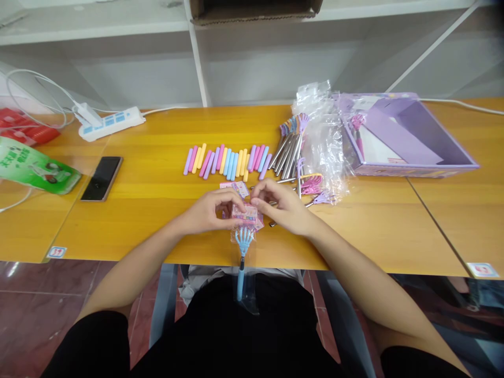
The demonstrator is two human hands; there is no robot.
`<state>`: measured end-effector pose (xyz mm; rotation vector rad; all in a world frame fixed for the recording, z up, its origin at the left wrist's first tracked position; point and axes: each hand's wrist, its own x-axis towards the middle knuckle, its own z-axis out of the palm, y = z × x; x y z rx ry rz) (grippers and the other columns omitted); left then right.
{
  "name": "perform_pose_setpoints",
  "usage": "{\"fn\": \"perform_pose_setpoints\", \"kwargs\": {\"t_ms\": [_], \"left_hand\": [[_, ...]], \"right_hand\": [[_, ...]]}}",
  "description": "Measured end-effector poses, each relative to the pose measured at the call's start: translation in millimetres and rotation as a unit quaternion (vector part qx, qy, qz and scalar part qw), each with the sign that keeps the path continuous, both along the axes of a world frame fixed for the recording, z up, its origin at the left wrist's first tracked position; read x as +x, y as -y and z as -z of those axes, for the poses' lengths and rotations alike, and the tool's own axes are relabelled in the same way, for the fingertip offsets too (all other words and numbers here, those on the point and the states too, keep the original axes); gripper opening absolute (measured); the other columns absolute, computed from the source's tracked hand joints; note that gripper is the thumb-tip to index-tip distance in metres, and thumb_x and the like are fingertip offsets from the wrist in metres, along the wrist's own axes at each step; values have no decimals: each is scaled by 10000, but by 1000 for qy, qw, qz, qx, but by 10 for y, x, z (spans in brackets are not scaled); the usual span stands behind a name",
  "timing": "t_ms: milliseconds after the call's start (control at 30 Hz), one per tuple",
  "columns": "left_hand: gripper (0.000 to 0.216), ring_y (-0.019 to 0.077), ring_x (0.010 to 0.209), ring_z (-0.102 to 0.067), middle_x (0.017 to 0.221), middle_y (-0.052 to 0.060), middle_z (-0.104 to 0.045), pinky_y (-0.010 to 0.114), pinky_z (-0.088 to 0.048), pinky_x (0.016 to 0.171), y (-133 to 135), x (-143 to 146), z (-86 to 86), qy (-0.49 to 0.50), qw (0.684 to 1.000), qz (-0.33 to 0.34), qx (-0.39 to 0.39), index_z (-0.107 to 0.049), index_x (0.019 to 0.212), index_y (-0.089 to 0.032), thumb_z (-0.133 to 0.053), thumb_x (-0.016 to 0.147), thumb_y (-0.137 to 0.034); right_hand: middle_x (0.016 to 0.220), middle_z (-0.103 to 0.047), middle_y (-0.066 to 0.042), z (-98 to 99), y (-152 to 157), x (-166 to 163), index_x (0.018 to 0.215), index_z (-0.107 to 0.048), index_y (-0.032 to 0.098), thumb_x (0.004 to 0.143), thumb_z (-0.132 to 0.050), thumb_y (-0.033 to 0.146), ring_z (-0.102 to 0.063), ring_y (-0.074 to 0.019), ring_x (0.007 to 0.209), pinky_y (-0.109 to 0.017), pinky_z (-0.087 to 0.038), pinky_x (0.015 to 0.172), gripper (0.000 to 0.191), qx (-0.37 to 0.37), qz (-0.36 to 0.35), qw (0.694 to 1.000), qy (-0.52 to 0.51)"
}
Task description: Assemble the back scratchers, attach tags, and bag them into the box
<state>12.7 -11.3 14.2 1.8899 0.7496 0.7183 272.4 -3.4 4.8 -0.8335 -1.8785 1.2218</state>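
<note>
My left hand (210, 210) and my right hand (283, 206) meet at the table's front edge, fingers pinched on the pink printed header card (244, 213) at the top of a clear bag. Inside the bag hangs a blue claw-shaped back scratcher (243, 247), its handle dangling below the table edge over my lap. Just behind my hands lie more pink cards (235, 187). Further back is a row of pastel handle sleeves (226, 159), with a bundle of metal scratcher rods (289, 152) to their right.
Clear plastic bags (323, 136) and an open purple box (405, 137) are at the right. A black phone (102, 177), a white power strip (111, 123), a green packet (33, 167) and red packets (21, 126) sit at the left. White shelving stands behind the yellow table (149, 220).
</note>
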Motion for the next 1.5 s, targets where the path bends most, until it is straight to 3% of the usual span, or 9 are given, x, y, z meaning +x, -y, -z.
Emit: {"fn": "perform_pose_setpoints", "kwargs": {"t_ms": [167,433,600,933,1133,1267,1367,1433,1500], "left_hand": [[198,181,918,-679,1006,75,-755,317,-535,833,-20,-6,33,12,1000,4,-22,-784,1026,-195,-793,994,-390],[350,151,914,-698,1028,31,-685,276,-561,809,40,14,93,91,983,-17,-157,-628,1156,-213,-858,938,-363],[353,127,860,-671,981,6,-654,260,-556,793,51,18,78,75,984,-10,-163,-605,1125,-211,-868,925,-335],[340,120,847,-650,974,4,-641,254,-545,784,46,-9,77,91,978,22,-188,-607,1140,-213,-854,942,-338],[343,131,886,-668,1011,23,-653,263,-568,804,39,-42,53,90,973,38,-210,-609,1156,-211,-853,940,-317],[357,133,866,-689,997,19,-662,261,-586,773,35,-52,52,112,963,45,-239,-576,1063,-216,-879,924,-346],[495,187,927,-756,1077,50,-714,307,-623,776,70,-27,77,120,958,65,-251,-585,1163,-241,-948,846,-356],[668,248,1060,-788,1187,94,-747,356,-649,839,113,15,93,94,962,90,-239,-584,1293,-256,-998,770,-305],[695,276,1157,-782,1254,124,-764,388,-654,908,155,63,105,62,969,103,-216,-594,1336,-245,-990,765,-256]], "right_hand": [[849,-701,37,58,28,-43,1336,-592,225,1052,-719,414,-663,-126,674,-256,-527,636,365,-55,-82,995,8],[981,-787,-8,100,67,-57,1379,-558,206,1039,-731,374,-710,-131,752,-253,-569,688,417,-118,-111,987,-1],[914,-751,12,104,66,-79,1346,-549,216,1046,-712,359,-689,-130,711,-258,-574,669,370,-155,-144,977,-31],[1035,-727,-11,85,47,-69,1328,-516,219,1052,-658,262,-683,-134,832,-261,-560,742,314,-148,-189,970,-42],[1046,-746,-18,21,31,-10,1358,-536,249,1055,-703,332,-700,-164,889,-284,-591,778,357,-137,-214,967,-35],[1042,-723,-11,-8,28,35,1407,-524,244,1087,-666,331,-698,-148,883,-289,-596,807,360,-156,-242,957,-44],[1036,-721,-6,-21,31,43,1472,-507,246,1073,-692,330,-702,-139,858,-286,-600,795,448,-181,-241,952,-54],[1018,-716,4,-16,26,38,1496,-482,245,1039,-753,347,-702,-131,830,-279,-601,786,541,-201,-234,949,-69],[1038,-717,2,4,11,34,1461,-457,246,1000,-813,397,-709,-125,815,-275,-602,777,602,-232,-234,940,-92]]}}
